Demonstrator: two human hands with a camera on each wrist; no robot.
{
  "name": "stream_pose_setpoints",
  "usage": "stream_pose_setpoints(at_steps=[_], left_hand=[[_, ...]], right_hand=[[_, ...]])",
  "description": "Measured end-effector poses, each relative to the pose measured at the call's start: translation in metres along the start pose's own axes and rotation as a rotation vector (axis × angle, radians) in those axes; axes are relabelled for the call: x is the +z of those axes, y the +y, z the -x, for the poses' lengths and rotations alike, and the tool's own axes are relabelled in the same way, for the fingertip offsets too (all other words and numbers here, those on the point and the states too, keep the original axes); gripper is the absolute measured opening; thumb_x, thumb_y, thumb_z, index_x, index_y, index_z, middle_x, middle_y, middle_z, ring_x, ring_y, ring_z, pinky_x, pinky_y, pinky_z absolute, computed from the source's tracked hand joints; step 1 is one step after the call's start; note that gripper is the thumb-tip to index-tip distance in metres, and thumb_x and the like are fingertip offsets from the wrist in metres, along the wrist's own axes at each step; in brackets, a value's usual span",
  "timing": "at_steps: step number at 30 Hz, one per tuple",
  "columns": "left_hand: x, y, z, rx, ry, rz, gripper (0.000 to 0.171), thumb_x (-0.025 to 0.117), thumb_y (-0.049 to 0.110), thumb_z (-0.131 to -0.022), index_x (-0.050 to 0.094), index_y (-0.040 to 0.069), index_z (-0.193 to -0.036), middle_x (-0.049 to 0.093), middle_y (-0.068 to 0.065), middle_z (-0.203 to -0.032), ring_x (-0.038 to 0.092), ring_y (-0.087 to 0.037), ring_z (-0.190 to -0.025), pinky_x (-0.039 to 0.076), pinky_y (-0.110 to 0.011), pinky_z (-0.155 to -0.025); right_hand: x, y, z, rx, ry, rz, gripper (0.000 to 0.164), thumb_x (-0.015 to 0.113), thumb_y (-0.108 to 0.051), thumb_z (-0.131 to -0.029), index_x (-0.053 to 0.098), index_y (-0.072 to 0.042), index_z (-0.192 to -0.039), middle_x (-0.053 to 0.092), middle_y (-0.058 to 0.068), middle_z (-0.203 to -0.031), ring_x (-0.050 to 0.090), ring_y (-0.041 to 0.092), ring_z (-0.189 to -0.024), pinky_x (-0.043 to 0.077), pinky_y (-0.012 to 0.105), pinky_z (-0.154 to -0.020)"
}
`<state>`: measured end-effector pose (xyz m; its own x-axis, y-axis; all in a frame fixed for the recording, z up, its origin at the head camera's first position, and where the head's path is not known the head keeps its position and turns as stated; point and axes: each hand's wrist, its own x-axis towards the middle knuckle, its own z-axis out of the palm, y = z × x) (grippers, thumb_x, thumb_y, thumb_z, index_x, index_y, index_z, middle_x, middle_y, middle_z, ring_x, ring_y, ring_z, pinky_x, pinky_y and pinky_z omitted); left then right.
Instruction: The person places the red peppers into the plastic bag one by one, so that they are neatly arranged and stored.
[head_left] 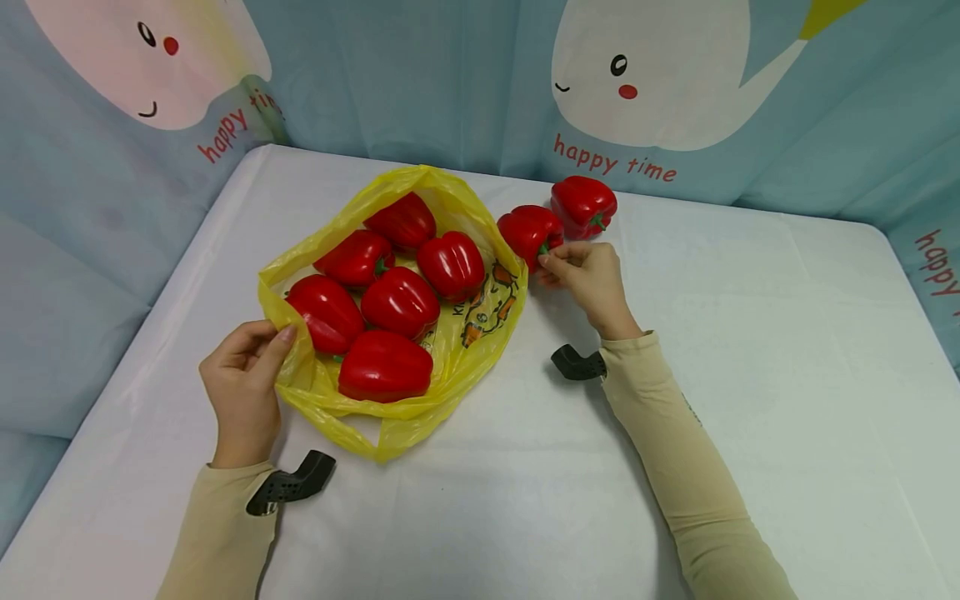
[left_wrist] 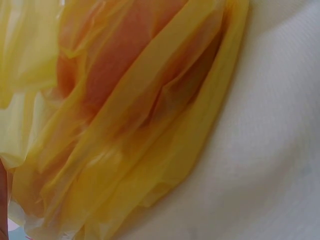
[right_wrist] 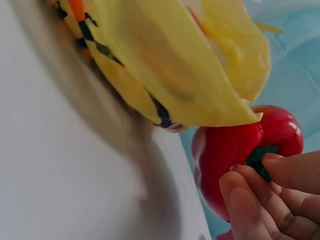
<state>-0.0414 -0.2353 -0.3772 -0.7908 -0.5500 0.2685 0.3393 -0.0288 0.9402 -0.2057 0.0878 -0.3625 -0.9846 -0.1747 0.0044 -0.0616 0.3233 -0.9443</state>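
A yellow plastic bag (head_left: pixel 330 408) lies with its mouth spread, several red bell peppers (head_left: pixel 400 303) inside it. My left hand (head_left: pixel 243 383) pinches the bag's left rim between thumb and fingers. At the bag's right edge, my right hand (head_left: pixel 588 282) pinches the green stem of a red bell pepper (head_left: pixel 528 229). In the right wrist view that bell pepper (right_wrist: pixel 220 165) is partly covered by the bag's edge (right_wrist: pixel 200 95), with thumb and fingertips at its stem. The left wrist view shows mostly the bag's crinkled side (left_wrist: pixel 135 140), red showing through.
Another red bell pepper (head_left: pixel 583 204) sits just behind the held one, near the table's back edge. The table has a white cloth (head_left: pixel 750 400). Behind it hangs a light blue curtain (head_left: pixel 420 92) with cartoon whales. Black wrist cameras (head_left: pixel 292 483) stick out from both sleeves.
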Motion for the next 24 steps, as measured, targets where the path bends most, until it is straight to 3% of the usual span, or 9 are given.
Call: stream_pose_setpoints(at_steps=[11, 18, 24], left_hand=[[-0.001, 0.0, 0.0, -0.01, 0.005, -0.03, 0.006, 0.065, -0.005, -0.084, 0.07, -0.002, -0.085, 0.065, -0.004, -0.075, 0.047, -0.012, -0.06, 0.044, -0.013, -0.057], [-0.001, -0.001, -0.001, -0.008, 0.004, -0.019, 0.006, 0.065, -0.006, -0.083, 0.07, -0.003, -0.085, 0.065, -0.004, -0.074, 0.046, -0.012, -0.059, 0.043, -0.014, -0.056], [-0.001, 0.0, -0.001, -0.01, 0.007, -0.017, 0.006, 0.065, -0.005, -0.084, 0.07, -0.003, -0.085, 0.065, -0.004, -0.074, 0.046, -0.012, -0.059, 0.043, -0.014, -0.056]], right_hand=[[-0.006, -0.018, 0.007, -0.08, 0.036, -0.088, 0.024, 0.064, -0.008, -0.089, 0.064, 0.014, -0.097, 0.068, 0.018, -0.082, 0.066, 0.012, -0.065, 0.055, 0.026, -0.065], [-0.012, -0.035, 0.016, -0.144, 0.037, -0.191, 0.021, 0.065, -0.003, -0.087, 0.063, 0.017, -0.095, 0.069, 0.007, -0.077, 0.067, 0.014, -0.064, 0.055, 0.027, -0.064], [-0.014, -0.045, 0.025, -0.18, -0.084, -0.201, 0.019, 0.064, -0.002, -0.088, 0.063, 0.016, -0.094, 0.069, 0.007, -0.077, 0.067, 0.019, -0.068, 0.056, 0.03, -0.066]])
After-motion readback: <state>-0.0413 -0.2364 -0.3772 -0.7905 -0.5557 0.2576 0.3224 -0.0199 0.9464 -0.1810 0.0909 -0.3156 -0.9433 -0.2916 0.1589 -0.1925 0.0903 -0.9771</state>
